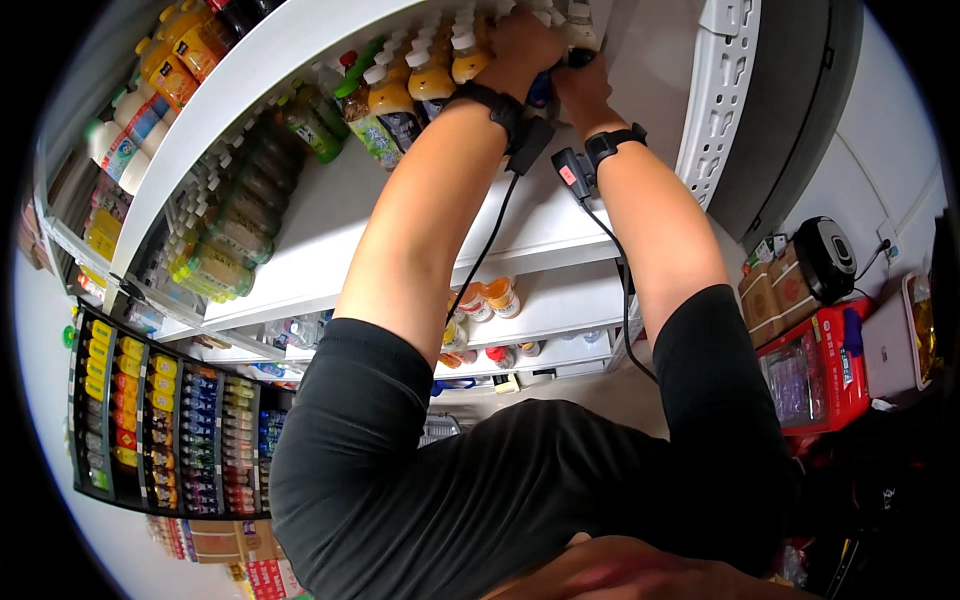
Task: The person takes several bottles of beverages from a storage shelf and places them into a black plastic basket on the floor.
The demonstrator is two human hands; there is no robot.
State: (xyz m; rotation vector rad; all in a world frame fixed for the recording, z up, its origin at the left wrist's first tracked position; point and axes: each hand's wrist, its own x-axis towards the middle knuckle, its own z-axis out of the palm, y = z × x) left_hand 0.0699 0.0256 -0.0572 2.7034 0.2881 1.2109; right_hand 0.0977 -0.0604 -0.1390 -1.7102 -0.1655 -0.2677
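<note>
Both my arms reach up and forward into a white shelf [400, 215] lined with drink bottles. My left hand [525, 50] is at the far end of a row of orange juice bottles [430, 80] with white caps; its fingers are hidden at the top edge of the view. Beside it, my right hand [585, 85] is curled closed near a small dark round thing, and what it holds is hidden. Part of a blue-labelled bottle [541, 92] shows between the hands. A pale bottle [580, 28] stands just beyond my right hand.
Green-labelled bottles [375, 130] and rows of clear bottles [225, 240] stand left on the shelf. A perforated white upright [722, 110] rises at right. Cables hang from both wrist straps. Lower shelves [560, 310] hold jars. A red box [820, 370] and a black appliance [826, 260] sit at right.
</note>
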